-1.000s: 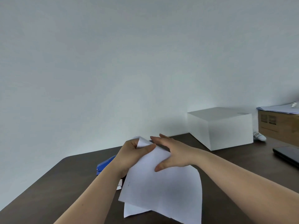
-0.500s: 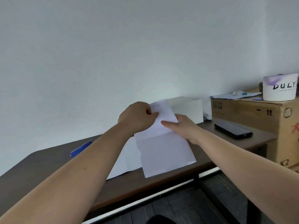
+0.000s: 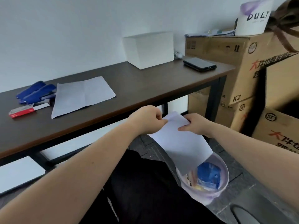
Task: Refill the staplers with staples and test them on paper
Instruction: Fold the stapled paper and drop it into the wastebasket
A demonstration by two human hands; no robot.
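Off the front edge of the surface, above the bin: left hand curled into a loose fist, thumb and forefinger pinching the top left corner of a folded sheet. Right hand pinching the top right corner, thumb on the near face, fingers tucked behind. Both forearms stretched forward and slightly down, wrists near level, hands close together with only the sheet's top edge between them.

Sheet hanging from that edge, lower end dipping over the rim of a pale bin on the floor. Judged light, limp and easily creased or torn; no stiffness to carry itself, so best held at two corners or along the fold, with a light pinch. Likely to flutter or slide if released.

Farther out, on the surface: a second sheet of paper lying flat and creased, two blue staplers just left of it, touching each other, and a red staple box in front of them. Staplers judged hard and fairly heavy, best gripped around the body. White box and phone well apart at the far right end.
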